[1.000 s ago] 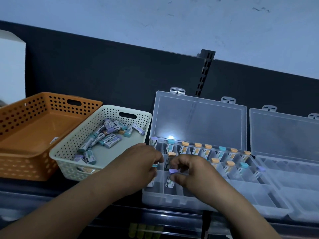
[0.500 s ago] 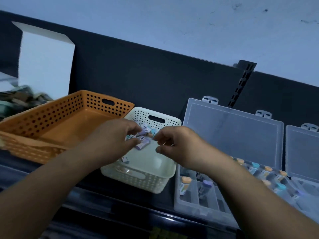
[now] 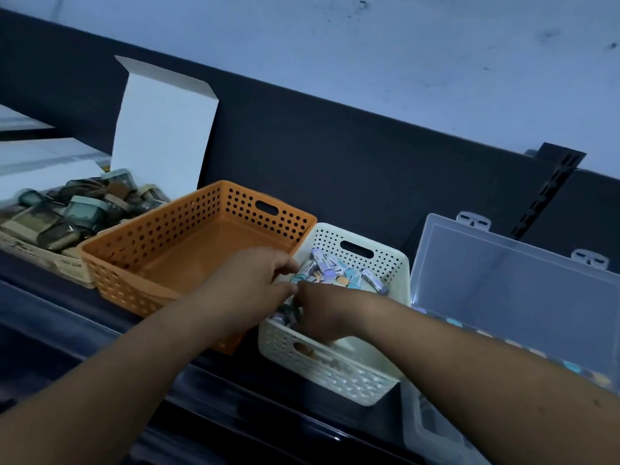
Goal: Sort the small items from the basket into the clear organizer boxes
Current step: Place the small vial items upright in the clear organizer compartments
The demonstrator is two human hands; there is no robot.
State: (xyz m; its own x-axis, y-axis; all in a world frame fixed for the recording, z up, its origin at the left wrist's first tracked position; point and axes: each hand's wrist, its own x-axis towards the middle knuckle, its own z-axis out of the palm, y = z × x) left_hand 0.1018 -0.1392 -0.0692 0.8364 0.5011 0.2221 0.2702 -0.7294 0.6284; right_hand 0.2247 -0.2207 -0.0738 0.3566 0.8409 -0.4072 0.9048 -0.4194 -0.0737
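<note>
My feed shows both hands in the white basket (image 3: 339,370), the landmark here. The small items (image 3: 339,273) are short tubes with purple, teal and orange caps. They lie loose in a heap inside the basket, mostly toward its far end below the handle slot.

The left hand (image 3: 260,280) reaches in over the basket's left rim. Its fingers are curled and the fingertips are at a teal-capped tube on the near edge of the heap. I cannot tell whether it pinches that tube or only touches it.

The right hand (image 3: 323,313) is inside the basket's near half, knuckles up, with its fingers bent down among the tubes. The grip is hidden, so I cannot tell that one either. The two hands almost meet at the thumbs.

The clear organizer box (image 3: 503,297) sits just right of the basket with its lid raised. A few blurred coloured caps show in its tray past the right forearm.

The orange basket (image 3: 188,250) touches the white basket's left side. Further left of that is a cardboard box (image 3: 40,260) of dark jars with a white flap standing up.
</note>
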